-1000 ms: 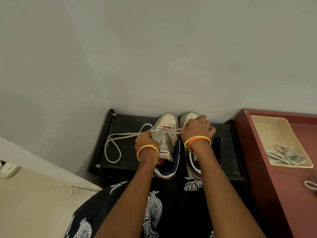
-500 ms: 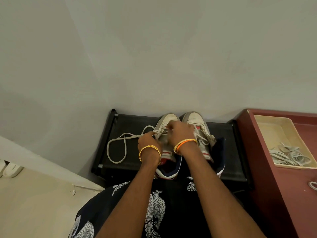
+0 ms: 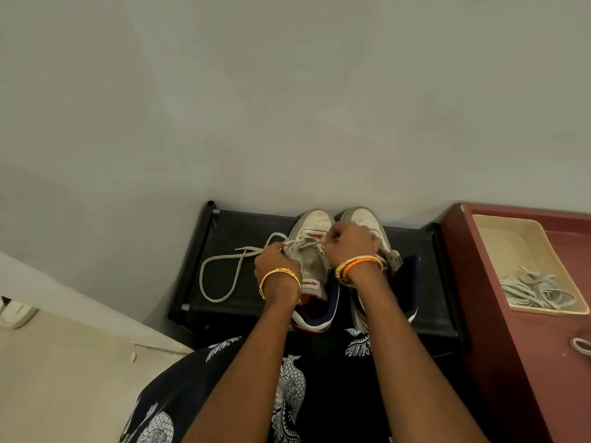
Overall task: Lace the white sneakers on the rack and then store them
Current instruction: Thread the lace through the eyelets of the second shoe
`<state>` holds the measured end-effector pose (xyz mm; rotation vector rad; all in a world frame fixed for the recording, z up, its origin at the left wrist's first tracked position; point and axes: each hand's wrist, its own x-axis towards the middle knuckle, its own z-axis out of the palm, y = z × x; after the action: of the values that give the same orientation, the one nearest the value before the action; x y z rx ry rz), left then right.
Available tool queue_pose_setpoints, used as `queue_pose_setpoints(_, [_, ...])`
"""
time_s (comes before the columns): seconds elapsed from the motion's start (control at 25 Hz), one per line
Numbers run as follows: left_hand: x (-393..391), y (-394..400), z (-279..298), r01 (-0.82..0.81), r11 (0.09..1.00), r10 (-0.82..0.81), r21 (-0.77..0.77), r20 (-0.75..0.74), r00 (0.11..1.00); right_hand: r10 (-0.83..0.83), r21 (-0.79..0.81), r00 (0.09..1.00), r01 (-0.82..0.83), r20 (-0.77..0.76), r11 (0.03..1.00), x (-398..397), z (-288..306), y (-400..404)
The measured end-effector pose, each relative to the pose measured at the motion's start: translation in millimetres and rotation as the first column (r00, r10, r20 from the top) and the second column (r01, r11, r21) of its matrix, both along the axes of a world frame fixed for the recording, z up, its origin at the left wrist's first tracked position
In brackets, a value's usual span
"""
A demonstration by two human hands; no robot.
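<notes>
So we're mid-lacing here, on the left shoe of the pair, nowhere near the storing part yet.

Starting far out to the left of the left hand: a long slack loop of lace (image 3: 220,276) is flopped on the black rack (image 3: 425,282), trailing back in toward the knuckles. The left hand (image 3: 277,266) has its fingers curled round the lace right at the eyelets, pinching it where it comes out of the shoe. Just to the right of it, tucked between both hands, is the left sneaker (image 3: 311,251), toe pointing away toward the wall, tongue showing below the fingers. A short stretch of lace runs taut across it from one hand to the other.

The right hand (image 3: 348,243) is bunched up with fingertips pinching the other end of that lace, hovering over the toe area where the two shoes meet. The right sneaker (image 3: 367,219) sits mostly under and beyond that hand, touching its partner; can't tell how much of it is laced since the wrist covers it.

Way off to the right of the right hand there's a cream tray (image 3: 499,231) with spare laces (image 3: 534,290) on a dark red cabinet (image 3: 524,362).

Next move, I'd guess: poke that pinched end through the next eyelet and pull the floppy slack through evenly. That big loop looks like it could snag or twist, so worth straightening first.
</notes>
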<state>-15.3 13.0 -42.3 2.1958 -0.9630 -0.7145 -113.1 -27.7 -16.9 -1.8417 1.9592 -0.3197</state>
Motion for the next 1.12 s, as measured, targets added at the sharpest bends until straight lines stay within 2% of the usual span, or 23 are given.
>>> queue_pose_setpoints(0.16, [-1.2,-0.2,-1.6,-0.013,1.000,0.013,-0.009,-0.007,1.000,-0.226,-0.016,0.969,0.229,0.103,0.973,-43.5,30.6,4.5])
queue_pose_setpoints(0.24, [-1.8,-0.5,-0.3,-0.018,1.000,0.017,-0.011,-0.015,1.000,-0.404,-0.091,0.912,0.409,0.066,0.908,-55.8,32.6,6.7])
queue_pose_setpoints(0.32, [-1.4,-0.7,-0.4,-0.014,1.000,0.014,-0.008,-0.024,1.000,-0.505,-0.146,0.862,0.496,-0.032,0.856,-55.4,23.3,8.4])
queue_pose_setpoints(0.4, [-1.3,-0.2,-0.1,0.000,1.000,0.000,-0.004,-0.028,1.000,-0.437,-0.149,0.891,0.418,-0.124,0.896,-42.8,12.4,7.9])
queue_pose_setpoints(0.52, [-1.0,0.8,-0.1,0.031,1.000,-0.031,-0.005,-0.025,0.999,-0.082,-0.121,0.971,0.055,-0.226,0.991,-10.1,-2.2,1.9])
queue_pose_setpoints(0.6, [-1.1,1.2,0.9,0.039,0.999,-0.039,-0.010,-0.026,0.999,0.160,-0.033,0.961,-0.172,-0.225,0.985,13.8,-13.7,1.0])
queue_pose_setpoints(0.68, [-0.1,1.6,1.4,0.052,0.999,-0.052,-0.013,-0.023,0.998,0.252,0.037,0.937,-0.251,-0.240,0.967,31.5,-24.4,0.7])
queue_pose_setpoints(0.8, [0.9,1.2,1.6,0.055,0.998,-0.055,-0.004,-0.014,0.998,0.203,0.041,0.936,-0.200,-0.287,0.979,38.2,-31.7,-4.5])
queue_pose_setpoints(0.92, [0.3,0.2,0.9,0.018,1.000,-0.018,-0.015,-0.017,1.000,0.129,0.018,0.961,-0.128,-0.243,0.992,30.3,-27.7,-3.4])
queue_pose_setpoints(1.04, [-1.0,-0.7,1.0,-0.025,1.000,0.025,-0.004,-0.024,0.999,-0.020,-0.057,0.998,0.016,-0.061,0.998,10.4,-10.2,3.2])
queue_pose_setpoints(1.12, [-0.9,-1.8,0.4,-0.039,0.999,0.039,0.008,-0.025,0.999,-0.158,-0.154,0.981,0.173,0.109,0.973,-13.0,7.3,2.2])
